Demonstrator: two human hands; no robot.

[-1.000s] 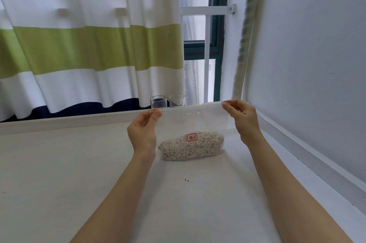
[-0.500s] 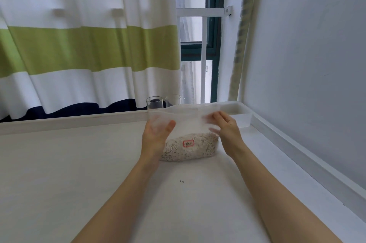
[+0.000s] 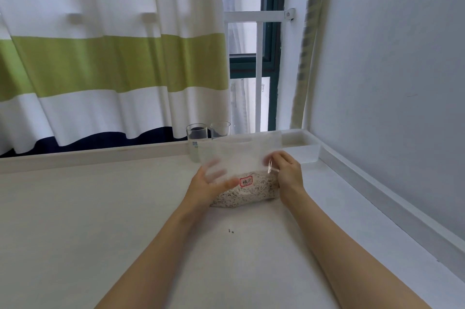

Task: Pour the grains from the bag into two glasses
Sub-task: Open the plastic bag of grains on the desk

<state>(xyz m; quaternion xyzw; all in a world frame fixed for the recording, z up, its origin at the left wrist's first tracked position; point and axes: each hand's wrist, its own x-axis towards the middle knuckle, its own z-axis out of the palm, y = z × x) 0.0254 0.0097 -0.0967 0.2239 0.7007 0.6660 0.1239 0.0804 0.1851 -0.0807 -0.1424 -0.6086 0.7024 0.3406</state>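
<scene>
— What has changed? 
— Both hands have dropped from the top corners of the clear plastic bag of pale grains (image 3: pixel 244 190), which stands on the white table (image 3: pixel 100 220). The left hand (image 3: pixel 208 183) cups its side, fingers spread; the right hand (image 3: pixel 286 172) pinches the film.
— Room to pour? 
— Two clear glasses (image 3: pixel 208 132) wait just behind at the table's back edge, a white tray (image 3: pixel 307 150) beside them.

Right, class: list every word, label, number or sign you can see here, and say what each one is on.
Red-bordered sticker on the bag of grains: handwritten characters, too blurred to read.
Small bluish print on the left glass: too small to read.
No other writing shows.
</scene>
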